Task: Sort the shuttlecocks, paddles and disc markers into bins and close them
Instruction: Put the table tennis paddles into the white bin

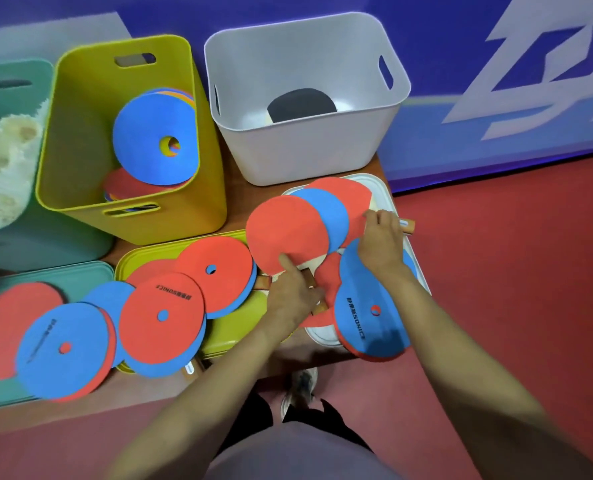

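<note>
A white bin (305, 150) is set on the table (234, 168), and a black paddle (300, 105) is seen lying in its bottom. Just left of the white bin a yellow bin (80, 133) is placed, with a blue disc marker (153, 140) leaned inside it over other markers. Further left of the white bin a teal bin (11, 220) is partly seen, with white shuttlecocks (4, 150) in it.

In front of the white bin a white lid (385, 187) is laid flat, and paddles and markers are piled on it. A near red paddle (284, 233) is held there by the left hand (293, 297): the grip is closed round the wooden handle, while the index finger is stretched straight and pressed on the red face. Beside it, closer to the white bin, a blue round face (326, 216) is overlapped by it; whether this is a paddle or a marker cannot be told. A far red paddle (347, 197) is lain on by the right hand (383, 237), whose fingers are bent down over the handle, the wooden end of which is shown past the hand. A printed blue disc marker (371, 317) is laid on the near end of the white lid, under the right wrist.

Left of the white lid, a yellow lid (243, 327) and a teal lid (63, 275) are covered by overlapping red and blue disc markers, among them a red disc marker (162, 313) with dark print.
</note>
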Tool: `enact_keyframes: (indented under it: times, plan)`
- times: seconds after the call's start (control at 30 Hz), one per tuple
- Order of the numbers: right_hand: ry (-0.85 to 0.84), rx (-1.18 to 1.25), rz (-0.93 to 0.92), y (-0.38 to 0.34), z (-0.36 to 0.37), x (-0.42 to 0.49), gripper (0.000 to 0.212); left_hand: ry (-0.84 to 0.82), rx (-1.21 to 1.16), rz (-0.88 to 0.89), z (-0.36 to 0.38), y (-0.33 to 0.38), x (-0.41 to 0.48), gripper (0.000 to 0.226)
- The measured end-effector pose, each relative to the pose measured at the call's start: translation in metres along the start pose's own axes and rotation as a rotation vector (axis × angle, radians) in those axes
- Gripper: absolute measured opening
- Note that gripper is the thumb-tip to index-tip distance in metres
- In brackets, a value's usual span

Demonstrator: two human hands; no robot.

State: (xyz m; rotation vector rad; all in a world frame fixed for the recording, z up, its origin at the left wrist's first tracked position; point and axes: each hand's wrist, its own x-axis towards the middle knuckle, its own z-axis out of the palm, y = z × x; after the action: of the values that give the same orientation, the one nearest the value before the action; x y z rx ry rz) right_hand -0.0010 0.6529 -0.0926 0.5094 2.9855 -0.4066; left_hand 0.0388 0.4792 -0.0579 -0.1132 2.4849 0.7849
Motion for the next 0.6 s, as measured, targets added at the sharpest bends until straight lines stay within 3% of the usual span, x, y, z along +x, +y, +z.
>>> enact_keyframes:
  times: [0.1, 0.2, 0.37, 0.5, 0.6]
  plan:
    - [-0.059, -0.146, 0.129, 0.004, -0.001, 0.006, 0.049, 0.016, -0.082, -0.035, 0.009, 0.006, -0.006, 0.088]
    - [-0.059, -0.212, 0.112, 0.004, 0.003, 0.007, 0.047, 0.027, -0.09, -0.053, 0.013, 0.011, -0.008, 0.096]
    - [-0.033, -0.201, 0.084, 0.009, 0.002, 0.009, 0.048, -0.004, -0.16, -0.112, 0.002, 0.012, -0.012, 0.081]
    - [-0.042, -0.136, 0.125, 0.015, -0.007, 0.021, 0.034, -0.019, -0.24, -0.101, -0.018, 0.01, -0.007, 0.053]
    - [-0.052, -0.117, 0.138, 0.015, -0.012, 0.025, 0.031, -0.018, -0.329, -0.082, -0.029, 0.011, -0.007, 0.052]
